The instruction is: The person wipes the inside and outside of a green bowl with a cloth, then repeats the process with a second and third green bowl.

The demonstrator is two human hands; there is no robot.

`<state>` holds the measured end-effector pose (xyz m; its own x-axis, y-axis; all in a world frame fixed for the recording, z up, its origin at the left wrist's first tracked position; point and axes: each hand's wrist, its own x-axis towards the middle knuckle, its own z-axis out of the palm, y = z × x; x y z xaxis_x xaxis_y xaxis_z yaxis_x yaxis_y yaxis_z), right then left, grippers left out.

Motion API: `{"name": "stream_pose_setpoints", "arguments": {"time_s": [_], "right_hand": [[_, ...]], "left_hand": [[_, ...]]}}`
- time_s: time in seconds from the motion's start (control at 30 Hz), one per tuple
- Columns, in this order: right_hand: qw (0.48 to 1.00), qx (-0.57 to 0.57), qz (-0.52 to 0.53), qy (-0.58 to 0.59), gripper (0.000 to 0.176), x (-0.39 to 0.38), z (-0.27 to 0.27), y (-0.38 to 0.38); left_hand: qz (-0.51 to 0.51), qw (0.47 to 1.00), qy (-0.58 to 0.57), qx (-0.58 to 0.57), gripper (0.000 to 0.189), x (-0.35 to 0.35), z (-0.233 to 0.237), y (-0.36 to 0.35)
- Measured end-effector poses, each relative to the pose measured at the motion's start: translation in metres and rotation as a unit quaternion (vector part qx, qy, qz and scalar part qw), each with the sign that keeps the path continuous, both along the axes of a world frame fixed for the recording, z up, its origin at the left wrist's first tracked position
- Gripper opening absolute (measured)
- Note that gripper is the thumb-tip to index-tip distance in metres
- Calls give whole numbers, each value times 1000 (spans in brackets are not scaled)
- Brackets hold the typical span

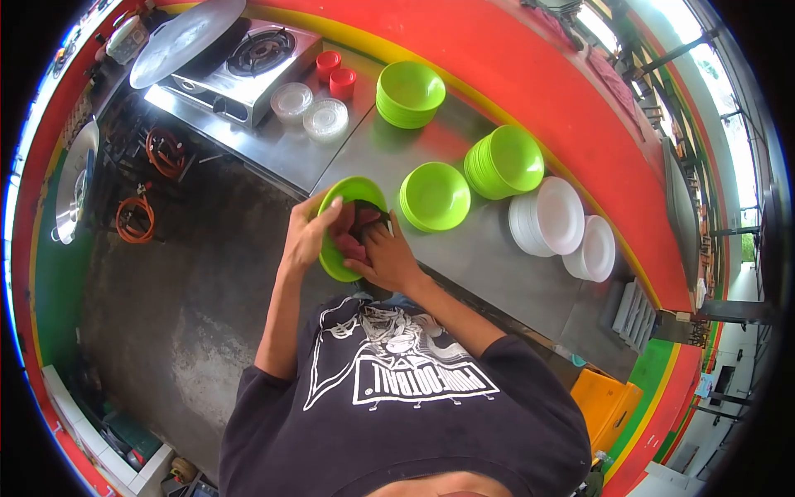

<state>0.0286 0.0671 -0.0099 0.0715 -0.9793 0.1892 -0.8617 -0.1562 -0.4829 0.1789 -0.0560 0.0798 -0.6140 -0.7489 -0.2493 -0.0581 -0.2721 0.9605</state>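
Note:
A green bowl (331,259) is tilted on its side in front of my shirt. My left hand (306,236) is closed on its left rim, with the thumb over the inner edge. Inside the bowl lies a dark red and black cloth (349,245). My right hand (389,253) presses this cloth against the bowl's inside, its fingers bunched on the fabric. Part of the cloth is hidden under those fingers. To the right, on the steel counter (489,257), stands a low stack of green bowls (435,197).
Taller stacks of green bowls (410,93) and more green bowls (507,161) stand farther back. White bowls (551,217) are at the right. Clear glass dishes (325,120) and red cups (342,83) sit near a gas stove (261,54). A large pan lid (186,41) leans beside it.

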Motion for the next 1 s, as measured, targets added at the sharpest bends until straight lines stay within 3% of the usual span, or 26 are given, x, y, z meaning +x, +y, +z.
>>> {"name": "stream_pose_setpoints", "arguments": {"time_s": [0.1, 0.2, 0.23, 0.33, 0.4, 0.5, 0.6, 0.7, 0.73, 0.77, 0.8, 0.87, 0.93, 1.0], "right_hand": [[997, 12, 50, -51, 64, -7, 22, 8], [984, -23, 85, -156, 55, 1, 43, 14], [976, -46, 87, -195, 52, 2, 46, 13], [991, -20, 50, -123, 43, -1, 30, 10], [971, -36, 37, -232, 41, -7, 28, 13], [910, -40, -42, -410, 42, -13, 43, 15], [882, -167, -116, -426, 48, -29, 72, 4], [717, -57, -192, -667, 51, -38, 45, 11], [722, -68, -226, -650, 50, -42, 40, 8], [725, -77, -261, -633, 49, -42, 34, 10], [725, -84, -299, -615, 47, -41, 33, 13], [774, -105, -233, -579, 42, -43, 34, 23], [861, -146, -167, -457, 38, -40, 47, 22], [948, -201, -98, -227, 33, -38, 64, 15]], "left_hand": [[60, 998, 21, -12, 40, 6, -25, -2], [125, 983, 103, 84, 41, 7, -40, 2], [128, 980, 122, 90, 42, 5, -43, 2], [123, 977, 140, 103, 46, 0, -48, 6], [119, 982, 113, 92, 50, 0, -44, 1], [82, 996, -39, -17, 53, 4, -33, -3], [68, 997, 8, -16, 48, 1, -48, -1], [83, 986, 122, 76, 47, -5, -71, 10], [95, 973, 176, 120, 48, -10, -74, 11], [151, 967, 166, 123, 50, -20, -79, 19], [137, 974, 141, 110, 51, -21, -76, 20], [111, 987, 84, 82, 53, -20, -74, 20], [68, 996, 22, 51, 54, -22, -70, 21], [41, 999, -2, 31, 56, -26, -69, 20]]}}
